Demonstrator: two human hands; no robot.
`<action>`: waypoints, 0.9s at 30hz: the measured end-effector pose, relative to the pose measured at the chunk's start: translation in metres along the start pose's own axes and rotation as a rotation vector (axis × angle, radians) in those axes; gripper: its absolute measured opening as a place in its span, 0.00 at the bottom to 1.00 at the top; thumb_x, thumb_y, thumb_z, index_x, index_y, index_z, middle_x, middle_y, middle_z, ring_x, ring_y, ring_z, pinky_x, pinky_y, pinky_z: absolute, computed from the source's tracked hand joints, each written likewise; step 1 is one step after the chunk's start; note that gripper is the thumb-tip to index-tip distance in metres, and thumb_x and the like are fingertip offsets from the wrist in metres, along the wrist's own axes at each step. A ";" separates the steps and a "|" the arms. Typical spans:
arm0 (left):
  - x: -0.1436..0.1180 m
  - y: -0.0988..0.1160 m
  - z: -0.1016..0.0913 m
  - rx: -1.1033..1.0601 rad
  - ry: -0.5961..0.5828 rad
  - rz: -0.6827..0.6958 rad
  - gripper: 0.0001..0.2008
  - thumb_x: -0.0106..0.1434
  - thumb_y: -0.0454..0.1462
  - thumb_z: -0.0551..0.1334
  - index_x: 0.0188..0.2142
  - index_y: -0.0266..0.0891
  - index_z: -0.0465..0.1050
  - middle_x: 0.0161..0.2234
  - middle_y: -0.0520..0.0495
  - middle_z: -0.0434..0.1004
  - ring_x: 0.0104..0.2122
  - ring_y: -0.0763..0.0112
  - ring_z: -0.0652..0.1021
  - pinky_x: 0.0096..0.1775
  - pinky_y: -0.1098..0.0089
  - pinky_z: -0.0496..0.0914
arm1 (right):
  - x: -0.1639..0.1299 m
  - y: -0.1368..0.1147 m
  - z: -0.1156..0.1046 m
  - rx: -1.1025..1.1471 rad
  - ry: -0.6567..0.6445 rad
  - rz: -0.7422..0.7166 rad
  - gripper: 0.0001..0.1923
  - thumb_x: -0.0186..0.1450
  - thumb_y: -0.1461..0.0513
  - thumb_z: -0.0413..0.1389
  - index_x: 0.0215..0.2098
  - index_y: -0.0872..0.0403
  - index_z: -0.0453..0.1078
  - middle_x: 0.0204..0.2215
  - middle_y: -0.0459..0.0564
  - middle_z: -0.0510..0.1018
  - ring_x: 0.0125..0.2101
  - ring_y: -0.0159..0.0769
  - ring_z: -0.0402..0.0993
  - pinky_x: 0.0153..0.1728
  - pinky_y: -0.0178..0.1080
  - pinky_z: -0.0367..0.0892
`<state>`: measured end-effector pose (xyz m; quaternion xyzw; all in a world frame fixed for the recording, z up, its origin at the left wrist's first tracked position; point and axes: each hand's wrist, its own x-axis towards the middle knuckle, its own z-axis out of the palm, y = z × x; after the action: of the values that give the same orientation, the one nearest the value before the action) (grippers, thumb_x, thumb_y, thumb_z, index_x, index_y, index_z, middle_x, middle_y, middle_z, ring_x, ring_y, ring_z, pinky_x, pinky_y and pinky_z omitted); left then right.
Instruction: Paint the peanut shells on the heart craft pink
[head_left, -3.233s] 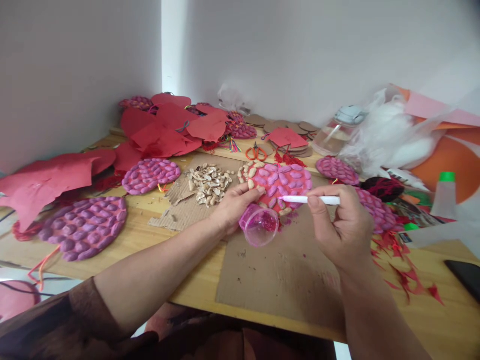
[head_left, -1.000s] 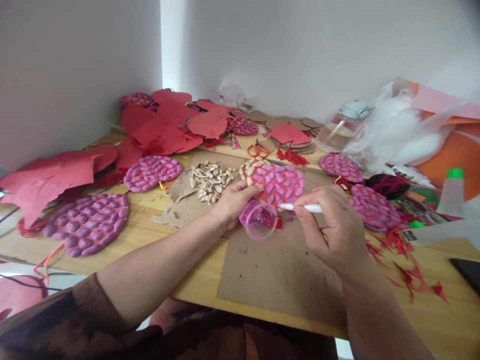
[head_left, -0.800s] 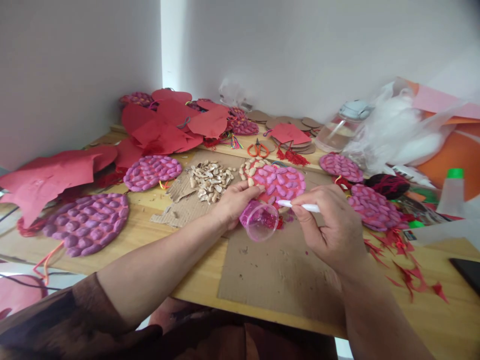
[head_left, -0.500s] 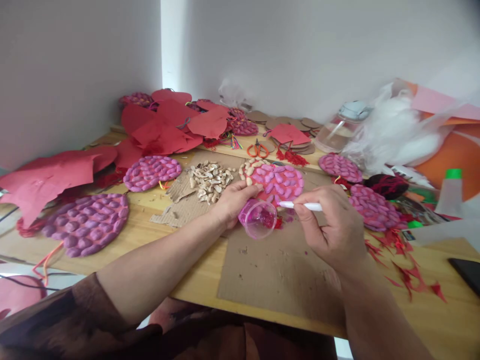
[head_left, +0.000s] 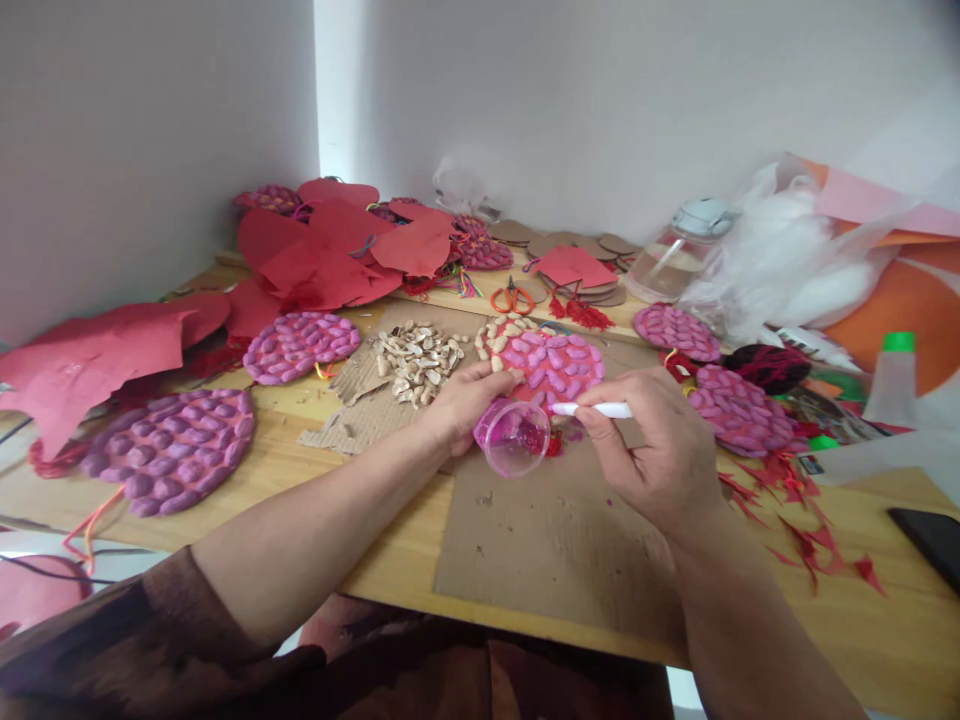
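Left hand (head_left: pixel 466 405) clamped on light, thin-walled plastic paint cup (head_left: pixel 514 440), squashable, best held by rim; right hand (head_left: pixel 651 462) pinching slim white brush handle (head_left: pixel 606 410) near tip.

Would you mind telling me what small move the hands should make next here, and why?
Probably dip the white brush into the tilted paint cup. The right hand holds its tip beside the cup that the left hand grips, and the shell disc just behind shows bare, unpainted shells along its left edge.
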<state>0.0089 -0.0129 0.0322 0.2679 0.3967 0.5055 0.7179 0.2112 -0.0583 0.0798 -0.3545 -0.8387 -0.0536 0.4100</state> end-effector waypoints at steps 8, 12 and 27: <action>-0.001 0.001 0.002 -0.032 0.046 0.001 0.05 0.61 0.30 0.71 0.29 0.35 0.78 0.25 0.47 0.81 0.22 0.73 0.78 0.31 0.71 0.75 | -0.002 -0.003 0.003 -0.036 0.070 0.019 0.04 0.71 0.65 0.62 0.43 0.50 0.76 0.34 0.46 0.84 0.36 0.38 0.78 0.41 0.42 0.72; -0.004 0.001 0.004 -0.073 0.042 0.019 0.05 0.59 0.30 0.73 0.32 0.35 0.78 0.27 0.47 0.82 0.24 0.73 0.79 0.32 0.72 0.75 | -0.002 -0.002 0.005 -0.065 0.086 -0.006 0.03 0.71 0.64 0.63 0.43 0.51 0.76 0.33 0.46 0.85 0.36 0.38 0.78 0.40 0.42 0.72; -0.010 0.002 0.011 -0.142 0.047 0.078 0.09 0.58 0.31 0.74 0.29 0.37 0.75 0.25 0.51 0.79 0.22 0.76 0.76 0.33 0.71 0.75 | -0.003 -0.005 0.008 -0.213 0.171 -0.012 0.05 0.74 0.58 0.62 0.41 0.49 0.72 0.30 0.44 0.83 0.30 0.36 0.79 0.33 0.38 0.71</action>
<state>0.0153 -0.0215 0.0424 0.2196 0.3659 0.5663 0.7052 0.2038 -0.0610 0.0732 -0.3851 -0.7922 -0.1749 0.4399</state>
